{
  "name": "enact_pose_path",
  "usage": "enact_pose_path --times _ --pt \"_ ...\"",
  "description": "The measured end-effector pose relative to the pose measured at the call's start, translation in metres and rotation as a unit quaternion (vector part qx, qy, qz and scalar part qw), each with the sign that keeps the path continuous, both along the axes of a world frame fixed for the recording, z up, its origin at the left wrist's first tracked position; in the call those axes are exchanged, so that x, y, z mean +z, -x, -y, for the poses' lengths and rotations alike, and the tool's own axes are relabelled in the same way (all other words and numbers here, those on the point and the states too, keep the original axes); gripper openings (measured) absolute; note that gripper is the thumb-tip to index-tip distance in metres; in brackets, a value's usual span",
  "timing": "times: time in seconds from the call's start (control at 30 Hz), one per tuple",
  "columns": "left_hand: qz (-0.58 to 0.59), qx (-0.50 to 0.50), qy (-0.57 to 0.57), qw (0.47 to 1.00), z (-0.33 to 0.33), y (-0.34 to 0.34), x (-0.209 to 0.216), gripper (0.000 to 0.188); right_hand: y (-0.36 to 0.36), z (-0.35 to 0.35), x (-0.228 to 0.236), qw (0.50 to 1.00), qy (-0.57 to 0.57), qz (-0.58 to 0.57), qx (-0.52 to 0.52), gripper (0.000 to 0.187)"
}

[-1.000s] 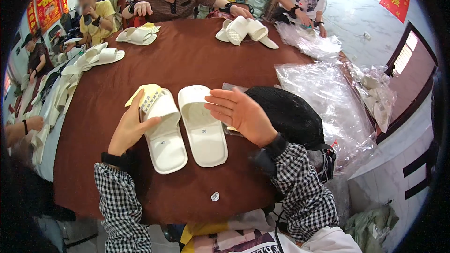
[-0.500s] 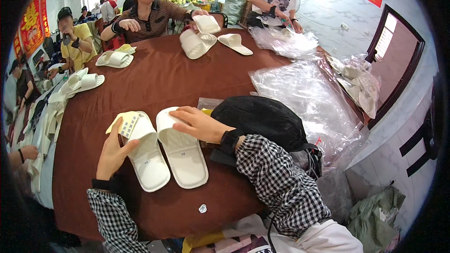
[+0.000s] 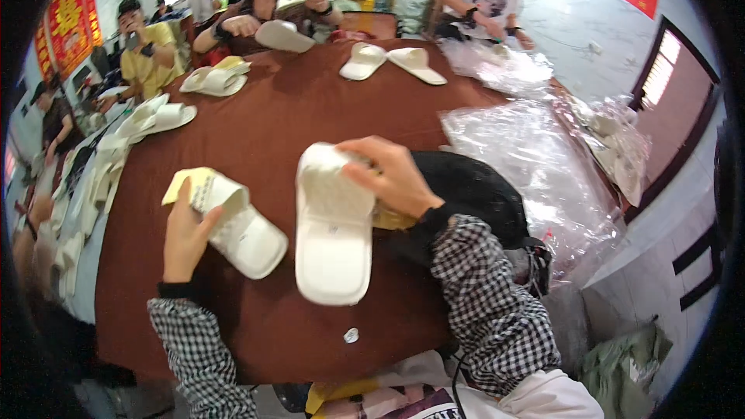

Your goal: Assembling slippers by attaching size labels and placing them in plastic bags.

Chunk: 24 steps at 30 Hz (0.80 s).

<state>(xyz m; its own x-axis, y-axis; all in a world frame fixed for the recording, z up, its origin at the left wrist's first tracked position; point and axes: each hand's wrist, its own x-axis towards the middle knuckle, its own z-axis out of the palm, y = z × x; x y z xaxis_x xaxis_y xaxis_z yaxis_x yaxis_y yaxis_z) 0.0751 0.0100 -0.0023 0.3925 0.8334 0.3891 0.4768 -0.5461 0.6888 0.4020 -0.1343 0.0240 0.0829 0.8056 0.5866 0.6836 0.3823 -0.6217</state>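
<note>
My left hand [image 3: 186,237] grips a white open-toed slipper [image 3: 254,242] by its strap side, the thumb along the strap. A yellow sheet of labels [image 3: 180,186] lies against that strap, under my left fingers. Held by its strap in my right hand [image 3: 397,174] is a second white slipper [image 3: 334,260], sole end toward me and seemingly lifted off the brown-covered table [image 3: 272,341]. The two slippers are apart. A small round white sticker [image 3: 351,335] lies near the table's front edge.
A black mesh cap [image 3: 481,194] sits behind my right wrist. Clear plastic bags [image 3: 528,171] spread over the right side. More white slippers [image 3: 213,81] lie at the far left; another pair [image 3: 363,60] stands at the back. A co-worker across the table [image 3: 264,8] handles slippers.
My right hand has drawn its slipper up and to the right, away from the left one. The left slipper has tilted outward. Across the table, the co-worker has picked up slippers.
</note>
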Motion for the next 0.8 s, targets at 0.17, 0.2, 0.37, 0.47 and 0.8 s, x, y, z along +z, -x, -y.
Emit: enact_pose_path --times 0.17,0.2,0.37,0.47,0.8 --pt "-0.056 0.055 -0.039 0.996 0.012 -0.005 0.002 0.065 -0.001 -0.005 -0.001 0.991 -0.023 -0.02 -0.132 0.046" --pt "-0.039 0.037 -0.038 0.998 0.015 -0.008 0.002 0.06 -0.003 -0.007 -0.005 0.989 -0.014 -0.012 -0.148 0.05" --pt "-0.003 0.017 0.128 0.992 0.029 -0.024 0.019 0.047 -0.009 -0.006 -0.008 0.973 -0.027 0.046 -0.225 0.055" --pt "0.001 0.046 -0.065 0.997 0.011 -0.012 0.002 0.045 -0.016 -0.009 -0.007 0.956 -0.069 0.047 -0.282 0.06" --pt "-0.036 -0.149 -0.019 0.988 0.028 -0.029 -0.004 0.112 -0.019 -0.011 -0.012 0.953 -0.017 0.0 -0.303 0.067"
